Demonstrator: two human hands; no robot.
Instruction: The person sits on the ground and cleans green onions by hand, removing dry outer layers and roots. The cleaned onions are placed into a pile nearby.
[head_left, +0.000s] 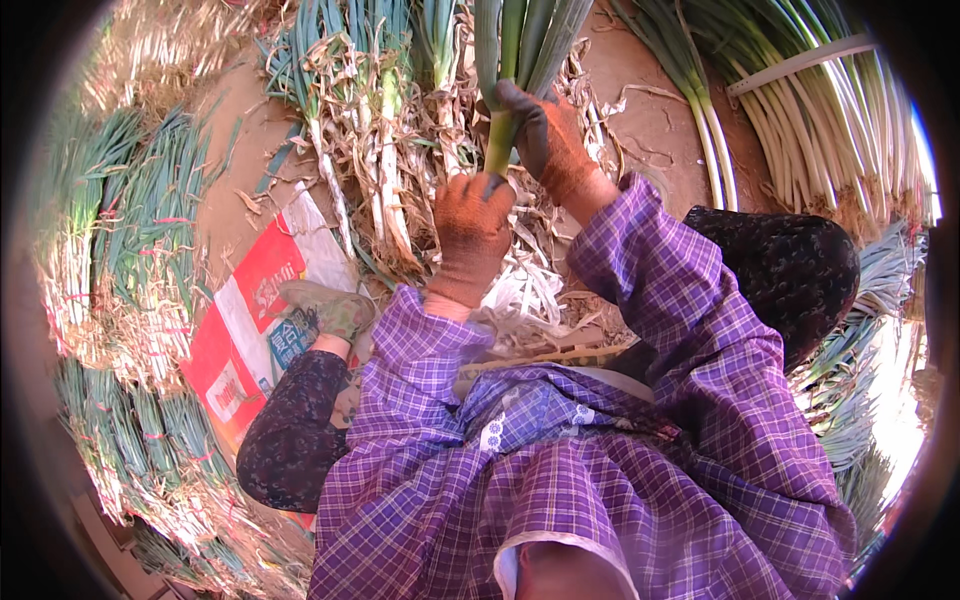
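Both my hands wear orange-brown work gloves with dark palms and fingers. My left hand (474, 221) is closed around the lower shaft of a green onion stalk (501, 139), hiding its lower end. Higher up, my right hand (541, 139) grips the same stalk where its broad leaves spread, the thumb lying across the front. The leaves run off the top edge of the view. Behind and left of the stalk lie untrimmed long green onions (386, 157) with dry brown skins and roots. Pale peeled skins (525, 289) are heaped below my hands.
Two cleaned stalks (712, 142) lie on the dirt floor to the right. Beside them is a large bundle of clean onions (810, 127) with a pale strap (802, 64). Tied bundles (146, 225) line the left. A red and white printed sack (251, 300) lies under my left shoe (330, 307).
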